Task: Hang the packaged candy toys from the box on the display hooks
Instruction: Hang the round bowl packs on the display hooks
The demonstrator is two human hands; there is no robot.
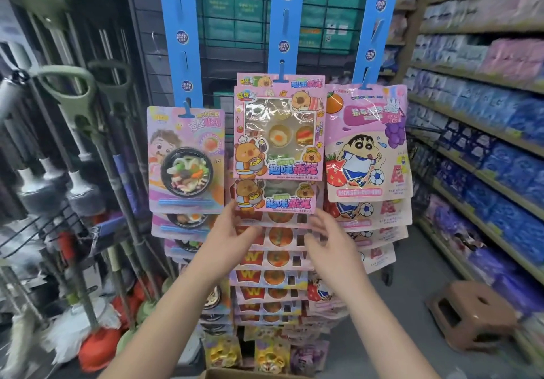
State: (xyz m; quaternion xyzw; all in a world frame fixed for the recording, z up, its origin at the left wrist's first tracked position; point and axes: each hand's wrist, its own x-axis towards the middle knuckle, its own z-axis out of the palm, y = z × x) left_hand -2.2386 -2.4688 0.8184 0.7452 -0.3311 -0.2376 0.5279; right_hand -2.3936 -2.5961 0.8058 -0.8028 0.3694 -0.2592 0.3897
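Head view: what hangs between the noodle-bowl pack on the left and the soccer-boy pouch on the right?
In the head view, the capybara packs on the middle blue strip hang between the noodle-bowl pack and the soccer-boy pouch.

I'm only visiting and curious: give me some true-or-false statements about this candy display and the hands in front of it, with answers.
1. The capybara package hangs on the middle blue strip. True.
2. The brown stool stands on the left. False: it stands on the floor at the right.
3. The right hand grips a package. False: its fingers are spread and hold nothing.
4. The noodle-bowl package hangs on the left blue strip. True.
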